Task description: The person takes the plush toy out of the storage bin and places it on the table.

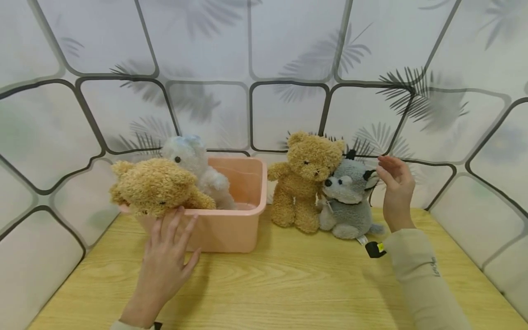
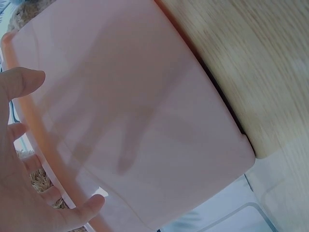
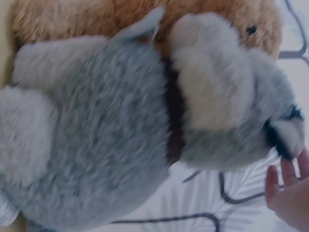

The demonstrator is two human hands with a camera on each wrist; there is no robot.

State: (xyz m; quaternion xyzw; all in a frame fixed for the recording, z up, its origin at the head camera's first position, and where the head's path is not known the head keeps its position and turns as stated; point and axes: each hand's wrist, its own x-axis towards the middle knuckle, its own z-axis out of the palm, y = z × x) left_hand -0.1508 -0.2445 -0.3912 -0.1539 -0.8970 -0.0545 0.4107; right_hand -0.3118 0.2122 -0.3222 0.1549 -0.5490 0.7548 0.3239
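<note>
a curly tan bear is at the left end of a pink bin, its head hanging over the front rim and one arm lying along it. the left hand is at that rim, just below the bear's head, fingers spread and mostly straight (the wrist view shows the fingers reaching over the edge, with brown fur behind them). behind the bear, a fluffy white toy with a bluish top and a dark eye sits in the bin, its head above the rim.

to the right of the bin, a second tan bear stands upright, and a grey dog toy leans its head against it. the dog has a pale muzzle, black-edged ears and a dark collar. the right hand is raised beside the dog's ear, fingers together, slightly bent and gripping nothing; whether the fingertips touch the ear, i cannot tell. a pale sleeve covers that arm. everything stands on a wood-grain table, before a white backdrop with dark outlines and leaf prints.
</note>
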